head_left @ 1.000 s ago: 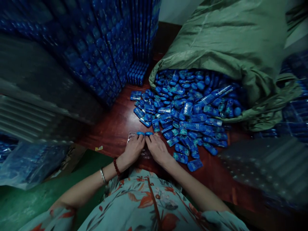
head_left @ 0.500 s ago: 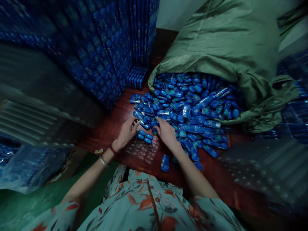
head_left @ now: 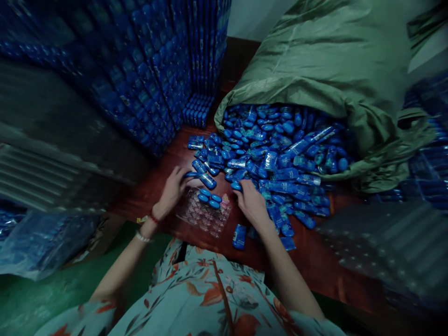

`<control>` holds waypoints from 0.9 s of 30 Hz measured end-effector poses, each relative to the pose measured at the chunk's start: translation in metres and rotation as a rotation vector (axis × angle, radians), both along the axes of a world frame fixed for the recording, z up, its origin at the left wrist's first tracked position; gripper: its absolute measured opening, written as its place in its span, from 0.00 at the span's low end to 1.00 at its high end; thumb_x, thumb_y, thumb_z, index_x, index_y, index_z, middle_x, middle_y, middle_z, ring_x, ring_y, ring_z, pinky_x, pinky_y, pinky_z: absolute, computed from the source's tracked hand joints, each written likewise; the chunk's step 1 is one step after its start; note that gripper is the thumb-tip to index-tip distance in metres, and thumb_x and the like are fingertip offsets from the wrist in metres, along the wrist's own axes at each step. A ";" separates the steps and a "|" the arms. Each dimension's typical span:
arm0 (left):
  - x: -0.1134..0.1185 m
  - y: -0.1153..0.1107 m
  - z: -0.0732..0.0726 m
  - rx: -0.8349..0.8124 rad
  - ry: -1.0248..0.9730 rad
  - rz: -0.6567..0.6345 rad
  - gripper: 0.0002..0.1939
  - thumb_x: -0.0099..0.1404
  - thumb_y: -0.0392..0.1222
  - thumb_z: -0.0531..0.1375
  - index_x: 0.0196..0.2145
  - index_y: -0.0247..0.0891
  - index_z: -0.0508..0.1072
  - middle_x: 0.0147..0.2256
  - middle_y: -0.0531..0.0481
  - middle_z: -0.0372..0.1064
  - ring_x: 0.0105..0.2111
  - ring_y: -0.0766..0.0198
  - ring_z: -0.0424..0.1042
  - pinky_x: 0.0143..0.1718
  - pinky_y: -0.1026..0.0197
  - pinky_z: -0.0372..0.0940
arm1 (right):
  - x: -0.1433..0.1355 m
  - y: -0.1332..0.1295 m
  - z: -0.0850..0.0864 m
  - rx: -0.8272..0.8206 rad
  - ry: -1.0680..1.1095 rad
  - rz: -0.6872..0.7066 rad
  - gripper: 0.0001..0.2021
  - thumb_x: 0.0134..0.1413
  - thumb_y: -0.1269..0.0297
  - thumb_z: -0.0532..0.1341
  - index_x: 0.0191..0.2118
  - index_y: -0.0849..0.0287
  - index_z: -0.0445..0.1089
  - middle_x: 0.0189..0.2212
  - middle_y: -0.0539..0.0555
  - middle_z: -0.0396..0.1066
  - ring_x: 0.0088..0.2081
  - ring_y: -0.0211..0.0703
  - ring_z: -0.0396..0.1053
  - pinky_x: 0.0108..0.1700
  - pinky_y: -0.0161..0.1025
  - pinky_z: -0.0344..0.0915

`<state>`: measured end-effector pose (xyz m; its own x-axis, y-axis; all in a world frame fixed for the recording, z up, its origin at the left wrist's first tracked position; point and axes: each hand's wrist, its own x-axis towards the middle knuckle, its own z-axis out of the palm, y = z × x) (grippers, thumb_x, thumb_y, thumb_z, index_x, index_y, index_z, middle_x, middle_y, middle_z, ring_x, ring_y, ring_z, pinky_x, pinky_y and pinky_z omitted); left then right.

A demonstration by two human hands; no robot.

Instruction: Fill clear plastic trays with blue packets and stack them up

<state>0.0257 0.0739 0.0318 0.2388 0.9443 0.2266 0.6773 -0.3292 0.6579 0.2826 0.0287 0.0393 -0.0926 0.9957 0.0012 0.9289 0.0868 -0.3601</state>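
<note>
A clear plastic tray (head_left: 203, 219) with rows of small hollows lies on the red-brown tabletop, with several blue oval pieces (head_left: 209, 198) at its far edge. Left of them, my left hand (head_left: 172, 189) is closed on a blue piece (head_left: 191, 174) at its fingertips. My right hand (head_left: 252, 203) is right of the tray, its fingers closed round a blue oval piece (head_left: 235, 186) beside the heap. Loose blue packets (head_left: 283, 175) spill toward my hands from a large green sack (head_left: 315, 79).
Tall stacks of filled blue trays (head_left: 147, 70) rise at the back left. Stacked clear trays stand at the left (head_left: 38, 182) and right (head_left: 392, 242). One blue packet (head_left: 239, 236) lies near the table's front edge.
My left hand has moved left with a blue piece, away from the heap. My right hand has shifted right and slightly nearer to me. The oval pieces by the tray stay put.
</note>
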 end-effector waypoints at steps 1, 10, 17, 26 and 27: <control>-0.015 -0.015 0.001 0.013 -0.043 0.040 0.08 0.65 0.39 0.53 0.41 0.37 0.68 0.38 0.47 0.64 0.37 0.62 0.67 0.38 0.62 0.64 | 0.008 -0.010 -0.001 0.039 0.118 -0.022 0.09 0.59 0.63 0.53 0.44 0.59 0.61 0.40 0.56 0.67 0.38 0.45 0.69 0.38 0.38 0.65; -0.019 -0.096 -0.018 -0.044 -0.044 -0.041 0.10 0.66 0.37 0.53 0.46 0.37 0.65 0.37 0.47 0.66 0.37 0.63 0.68 0.38 0.62 0.66 | -0.020 -0.080 -0.035 0.200 0.630 0.027 0.18 0.57 0.68 0.57 0.54 0.53 0.61 0.45 0.55 0.70 0.45 0.42 0.70 0.46 0.40 0.68; -0.007 -0.082 -0.027 0.169 0.277 -0.348 0.17 0.67 0.30 0.46 0.51 0.37 0.64 0.41 0.43 0.67 0.39 0.61 0.67 0.38 0.60 0.66 | -0.036 -0.069 -0.053 0.433 0.203 0.383 0.21 0.56 0.78 0.49 0.54 0.60 0.63 0.40 0.59 0.70 0.42 0.43 0.69 0.43 0.39 0.68; 0.013 -0.074 -0.005 0.114 0.520 -0.584 0.12 0.65 0.29 0.50 0.43 0.34 0.67 0.40 0.43 0.67 0.42 0.58 0.66 0.45 0.55 0.65 | -0.051 -0.048 -0.015 0.168 -0.177 0.514 0.17 0.60 0.72 0.50 0.52 0.56 0.67 0.33 0.57 0.70 0.35 0.42 0.68 0.38 0.38 0.64; 0.014 -0.073 -0.005 0.123 0.520 -0.584 0.11 0.64 0.28 0.50 0.43 0.34 0.67 0.39 0.43 0.67 0.42 0.58 0.66 0.45 0.55 0.65 | -0.050 -0.047 -0.015 0.162 -0.187 0.526 0.17 0.60 0.73 0.51 0.53 0.56 0.66 0.32 0.56 0.70 0.34 0.41 0.68 0.38 0.38 0.64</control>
<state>0.0395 0.0007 0.0266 0.7920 0.6090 0.0443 0.5832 -0.7759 0.2405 0.2323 -0.0183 0.0241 -0.5878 0.8044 0.0858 0.7926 0.5939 -0.1380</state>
